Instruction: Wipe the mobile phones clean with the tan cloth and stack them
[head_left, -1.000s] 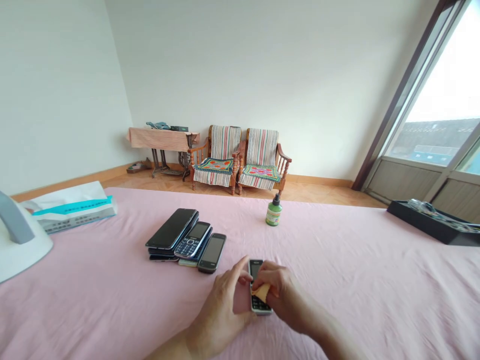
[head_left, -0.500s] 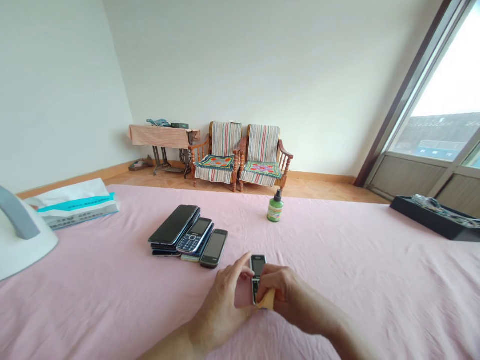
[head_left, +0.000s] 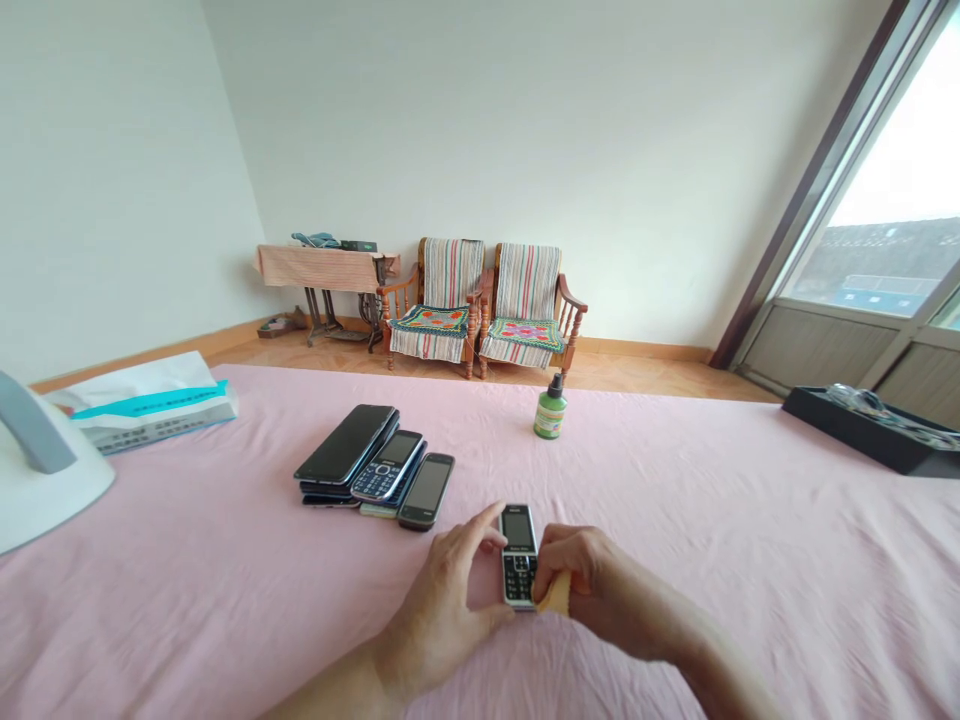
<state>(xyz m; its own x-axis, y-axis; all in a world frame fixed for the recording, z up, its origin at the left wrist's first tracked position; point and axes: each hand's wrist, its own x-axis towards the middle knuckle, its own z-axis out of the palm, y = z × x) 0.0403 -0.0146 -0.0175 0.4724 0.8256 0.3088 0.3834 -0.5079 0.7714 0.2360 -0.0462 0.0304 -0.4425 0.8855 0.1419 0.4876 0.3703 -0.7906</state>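
Observation:
A small black keypad phone (head_left: 517, 555) lies face up on the pink cloth (head_left: 225, 580). My left hand (head_left: 442, 610) pinches its left edge between finger and thumb and steadies it. My right hand (head_left: 581, 585) is closed on a small yellow cloth (head_left: 556, 596) pressed against the phone's lower right corner. The screen and most of the keys show.
A pile of several phones (head_left: 371, 468) lies left of centre. A green spray bottle (head_left: 550, 408) stands behind. A white and teal bag (head_left: 142, 405) and a white appliance (head_left: 37, 470) sit at the left, a black tray (head_left: 862, 430) at the right. Two striped chairs (head_left: 480, 310) stand by the wall.
My right hand slid the yellow cloth down and to the right off the keypad, so the phone's face now shows. My left hand kept its hold.

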